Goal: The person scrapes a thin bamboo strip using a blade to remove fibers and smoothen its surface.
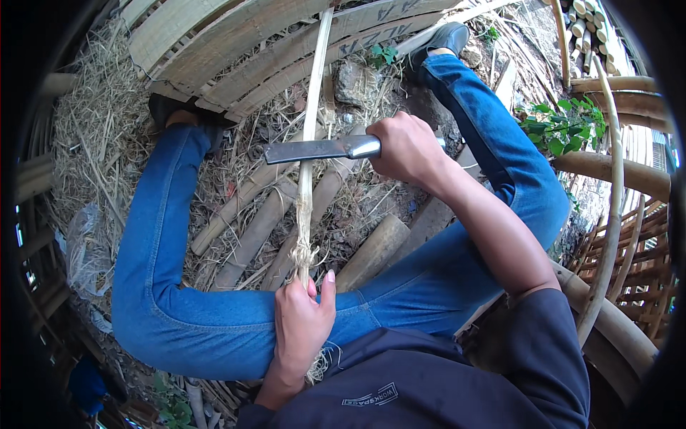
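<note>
A long pale bamboo strip runs from my lap up toward the wooden slats, with curled shavings bunched on it just above my left hand. My left hand is closed round the strip's near end, its thumb pointing up. Out in front, my right hand grips the handle of a broad-bladed knife. The blade points left and lies across the strip, at or just over its surface; I cannot tell if it touches. Most of the handle is hidden in my fist.
Slatted wooden boards stand at the far side. Bamboo poles lie on the straw-strewn ground between my legs. At the right are a bamboo frame, a leafy plant and stacked cut poles. Clear plastic lies at the left.
</note>
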Available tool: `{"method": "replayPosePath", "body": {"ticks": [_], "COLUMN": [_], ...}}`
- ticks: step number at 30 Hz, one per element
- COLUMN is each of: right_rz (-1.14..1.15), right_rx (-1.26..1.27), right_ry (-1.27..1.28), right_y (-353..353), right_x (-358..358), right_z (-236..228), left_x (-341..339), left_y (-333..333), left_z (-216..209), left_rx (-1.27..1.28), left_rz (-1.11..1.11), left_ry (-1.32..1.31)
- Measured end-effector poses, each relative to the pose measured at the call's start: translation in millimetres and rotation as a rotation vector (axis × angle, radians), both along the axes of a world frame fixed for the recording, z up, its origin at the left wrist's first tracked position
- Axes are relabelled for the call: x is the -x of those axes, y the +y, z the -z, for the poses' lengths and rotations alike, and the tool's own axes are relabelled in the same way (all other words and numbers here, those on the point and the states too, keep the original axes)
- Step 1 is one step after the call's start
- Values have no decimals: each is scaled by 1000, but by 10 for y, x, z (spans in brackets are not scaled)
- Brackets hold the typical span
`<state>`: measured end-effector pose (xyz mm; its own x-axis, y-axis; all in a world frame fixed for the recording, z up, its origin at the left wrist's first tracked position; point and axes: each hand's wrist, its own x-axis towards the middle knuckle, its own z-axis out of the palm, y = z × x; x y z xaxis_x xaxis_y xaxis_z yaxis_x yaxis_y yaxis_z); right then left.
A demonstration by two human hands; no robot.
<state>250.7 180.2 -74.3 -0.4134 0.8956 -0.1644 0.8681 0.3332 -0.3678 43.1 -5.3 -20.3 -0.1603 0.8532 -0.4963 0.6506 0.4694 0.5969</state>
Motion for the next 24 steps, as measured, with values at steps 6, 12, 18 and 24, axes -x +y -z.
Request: {"method": "replayPosePath", "body": {"ticks": [6,12,18,24], "right_rz": [-61,80,3,23], "right_rx": [16,-14,-19,16], "right_ry": [1,43,32,36], "right_y": [-101,38,19,-12], "right_x": [34,-74,15,-16], "right_z": [-27,24,53,34], "left_x": [38,31,28,11], "left_y": [-63,-39,-27,-39], "left_z": [34,20,25,34], "left_rx": [-41,-29,-20,-52], "left_rz": [41,35,7,32], "left_ry": [-5,5,-8,-4]}}
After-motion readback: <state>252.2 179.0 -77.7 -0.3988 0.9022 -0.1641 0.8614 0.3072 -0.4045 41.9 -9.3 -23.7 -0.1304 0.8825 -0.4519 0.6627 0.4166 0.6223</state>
